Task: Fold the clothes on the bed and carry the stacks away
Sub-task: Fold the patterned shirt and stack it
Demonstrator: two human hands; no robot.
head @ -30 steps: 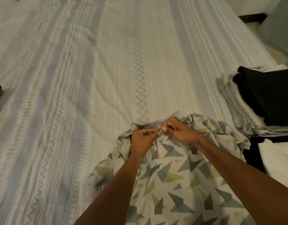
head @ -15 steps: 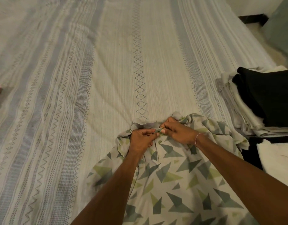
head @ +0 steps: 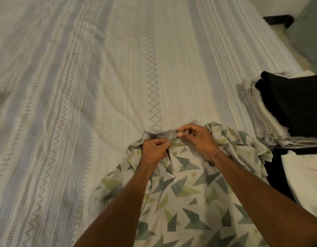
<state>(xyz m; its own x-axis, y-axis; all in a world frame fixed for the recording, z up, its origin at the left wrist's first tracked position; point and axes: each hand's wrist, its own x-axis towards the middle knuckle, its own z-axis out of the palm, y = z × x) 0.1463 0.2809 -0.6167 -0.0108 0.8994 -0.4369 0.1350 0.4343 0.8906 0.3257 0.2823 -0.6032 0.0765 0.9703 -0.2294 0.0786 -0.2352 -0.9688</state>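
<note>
Left hand [head: 154, 148] pinching placket of patterned shirt [head: 189, 193] at top button [head: 173, 142] | right hand [head: 197, 138] pinching collar edge opposite | shirt flat beneath my wrists, unfolded | folded stack [head: 272, 111] to my right | carrying pending.

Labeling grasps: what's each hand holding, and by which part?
Both hold the patterned shirt at its button placket, just below the collar: left hand pinches beside the top button, right hand pinches the opposite edge.

Striped bed [head: 118, 68] carries patterned shirt [head: 186, 202], folded stack [head: 272, 118] at right edge.
</note>
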